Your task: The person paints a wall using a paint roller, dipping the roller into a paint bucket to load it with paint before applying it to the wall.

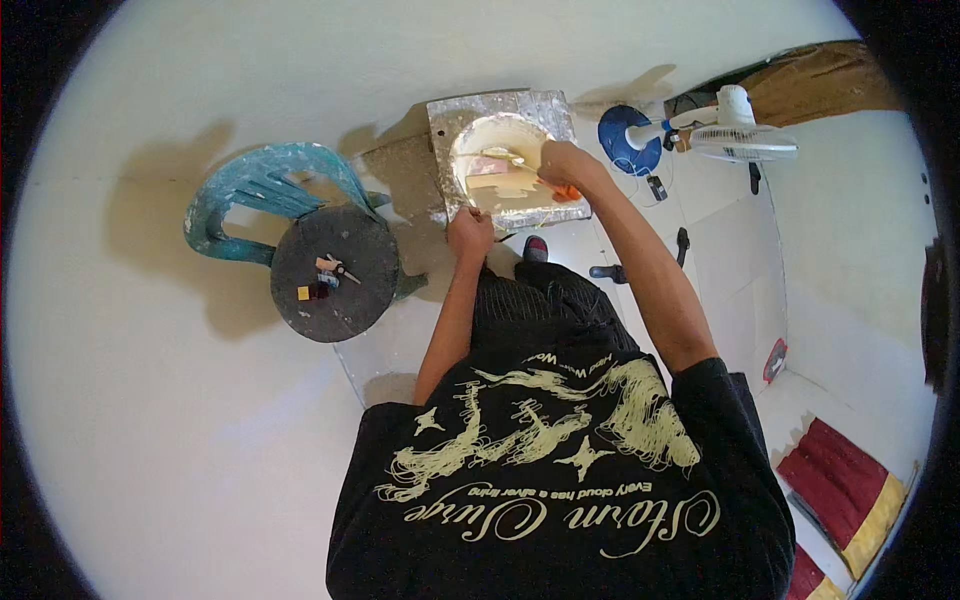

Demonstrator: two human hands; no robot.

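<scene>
A round bucket (470,140) with a pale, smeared rim stands in front of me, cream-coloured paint (512,186) inside. My right hand (566,166) is closed around the orange handle (566,192) of what looks like a paint roller. Its thin rod (525,170) reaches into the bucket; the head is too small to make out clearly. At the bucket's near left side, my left hand (470,235) is closed on the edge there. Whether it grips the bucket's rim or the board beneath cannot be told. Under the bucket is a paint-stained square stand (440,115).
Left of the bucket is a teal plastic chair (250,185) stained with paint. Before it, a round dark stool (340,235) carries several small items. A white fan (742,142) with a blue base (630,140) stands at right. Maroon-and-yellow cloths (840,480) lie at lower right.
</scene>
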